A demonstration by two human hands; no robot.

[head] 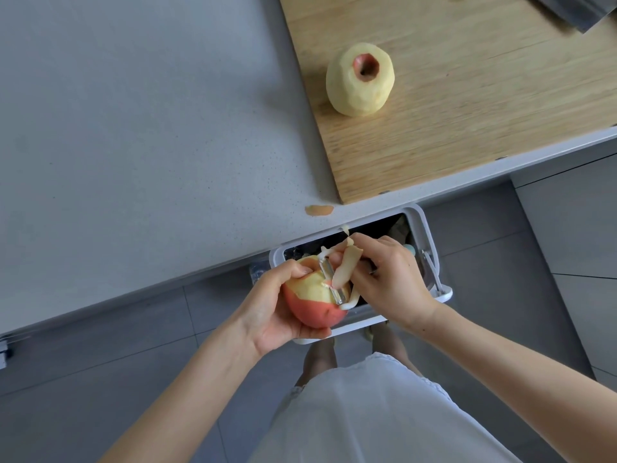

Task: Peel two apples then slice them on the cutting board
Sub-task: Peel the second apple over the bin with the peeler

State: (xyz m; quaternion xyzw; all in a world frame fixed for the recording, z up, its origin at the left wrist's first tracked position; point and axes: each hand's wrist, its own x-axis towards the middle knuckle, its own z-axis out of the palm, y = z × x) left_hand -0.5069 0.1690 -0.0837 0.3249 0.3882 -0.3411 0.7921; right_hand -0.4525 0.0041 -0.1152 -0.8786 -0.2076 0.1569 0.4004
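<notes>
The half-peeled apple [312, 304] is held in the left hand [273, 305]. The fingers are curled under its red lower half and the thumb is pressed on top. The peeler [334, 284] is grasped by the right hand [392, 279], whose fingers are clenched round a handle that is mostly hidden. Its blade is laid across the pale, stripped face of the fruit, just beside the left thumb tip. A strip of peel [345, 267] is draped from the blade up to the right fingertips, and the open bin [430, 248] is placed directly beneath both hands. The peeled apple [360, 81] — bare except for a red ring round its hollow — is stood on the cutting board [467, 121], well beyond the fingers of either hand. A scrap of peel [319, 210] is seen on the counter [133, 128], between the fingers and the board's near corner.

The likeliest mishap is judged to be a nicked left thumb, since little room is left between it and the blade. A stroke drawn toward that thumb, or a blade skidding on wet flesh, could cause it. The fruit could also be lost — the stripped surface is probably slick, and a loosened left grip would let it fall straight into the bin. More peel may be flung onto the counter if the strip is torn off sharply.
</notes>
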